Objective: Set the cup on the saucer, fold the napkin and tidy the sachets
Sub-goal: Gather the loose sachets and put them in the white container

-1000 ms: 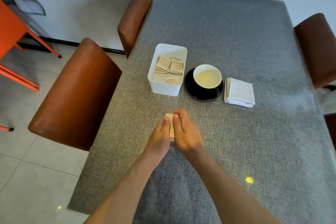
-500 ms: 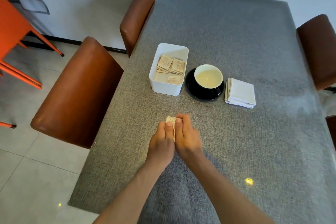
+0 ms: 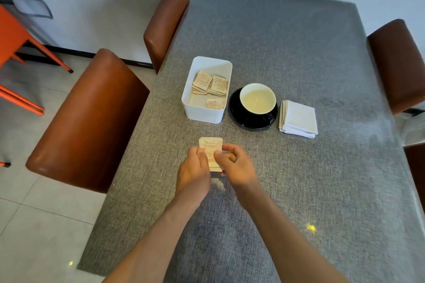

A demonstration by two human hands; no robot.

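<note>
A small stack of beige sachets (image 3: 211,147) is pinched between both hands just above the grey table. My left hand (image 3: 192,171) grips its left edge and my right hand (image 3: 236,165) grips its right edge. Beyond them a white box (image 3: 202,112) holds several more sachets (image 3: 209,86). To its right a cup (image 3: 257,99) with a pale inside stands on a black saucer (image 3: 239,118). A folded white napkin (image 3: 298,119) lies flat beside the saucer on the right.
The table wears a grey woven cloth (image 3: 287,48). Brown padded chairs stand at the left edge (image 3: 87,122) (image 3: 165,23) and at the right edge (image 3: 397,64). An orange frame (image 3: 13,46) stands on the tiled floor at far left.
Both hands have lifted and spread slightly, so more of the sachet stack shows between them. The box, cup, saucer and napkin have not moved.
</note>
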